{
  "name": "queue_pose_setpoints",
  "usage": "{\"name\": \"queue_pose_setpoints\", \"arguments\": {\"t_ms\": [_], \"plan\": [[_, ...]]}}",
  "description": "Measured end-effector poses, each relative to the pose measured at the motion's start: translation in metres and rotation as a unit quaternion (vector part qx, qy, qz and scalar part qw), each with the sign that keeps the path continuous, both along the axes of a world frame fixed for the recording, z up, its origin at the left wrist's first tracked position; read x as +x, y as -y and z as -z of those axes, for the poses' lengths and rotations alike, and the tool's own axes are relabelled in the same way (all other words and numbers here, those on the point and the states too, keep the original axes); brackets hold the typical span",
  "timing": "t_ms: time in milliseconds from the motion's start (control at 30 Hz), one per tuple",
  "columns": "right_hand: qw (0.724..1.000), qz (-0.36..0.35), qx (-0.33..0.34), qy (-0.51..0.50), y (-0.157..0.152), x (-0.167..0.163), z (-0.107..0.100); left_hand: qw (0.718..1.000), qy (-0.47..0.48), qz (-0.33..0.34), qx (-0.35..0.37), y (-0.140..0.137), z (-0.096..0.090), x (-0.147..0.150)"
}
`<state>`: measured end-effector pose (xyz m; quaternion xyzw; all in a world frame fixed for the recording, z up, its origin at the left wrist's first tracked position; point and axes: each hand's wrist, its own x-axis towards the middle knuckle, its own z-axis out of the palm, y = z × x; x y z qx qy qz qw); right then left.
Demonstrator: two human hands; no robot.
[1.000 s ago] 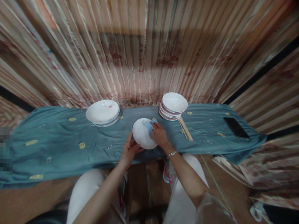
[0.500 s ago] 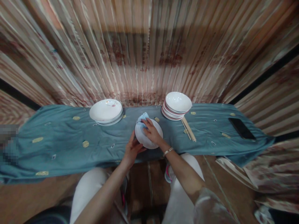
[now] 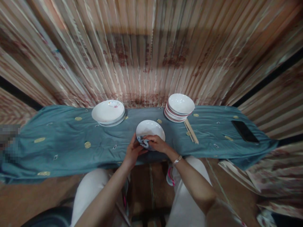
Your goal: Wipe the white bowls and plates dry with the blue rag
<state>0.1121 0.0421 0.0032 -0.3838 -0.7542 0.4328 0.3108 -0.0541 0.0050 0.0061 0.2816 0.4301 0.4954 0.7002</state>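
The bowl (image 3: 150,129) sat tipped toward me; my left hand (image 3: 132,150) gripped its near rim steady while my right hand (image 3: 155,143) fingers pinched the cloth (image 3: 144,142) against it.

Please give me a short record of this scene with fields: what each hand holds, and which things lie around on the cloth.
left hand: grips near edge of white plate
right hand: presses blue-grey rag on the plate's near rim
left stack: white plates
right stack: red-rimmed plates
beside right stack: chopsticks
far right: black phone
surface: teal cloth
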Motion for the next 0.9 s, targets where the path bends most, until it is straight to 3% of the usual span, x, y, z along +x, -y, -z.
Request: {"name": "queue_pose_setpoints", "arguments": {"t_ms": [167, 300, 400, 533, 633, 900], "plan": [[0.992, 0.017, -0.009, 0.125, 0.009, 0.022, -0.002, 1.000, -0.016, 0.013, 0.012, 0.000, -0.002, -0.001], [0.962, 0.067, 0.011, 0.265, 0.011, 0.036, -0.003, 0.999, -0.031, 0.017, 0.023, 0.000, -0.004, 0.000], [0.941, 0.125, 0.040, 0.313, 0.009, 0.040, 0.001, 0.999, -0.037, 0.018, 0.027, -0.001, -0.005, 0.000], [0.929, 0.194, 0.071, 0.306, 0.001, 0.039, 0.010, 0.999, -0.041, 0.018, 0.025, -0.001, -0.006, 0.002], [0.938, 0.217, 0.082, 0.256, -0.008, 0.036, 0.015, 0.999, -0.039, 0.021, 0.032, 0.001, -0.008, 0.002], [0.966, 0.193, 0.118, 0.126, -0.027, 0.011, 0.024, 0.999, -0.015, 0.019, 0.023, 0.003, -0.007, 0.001]]}}
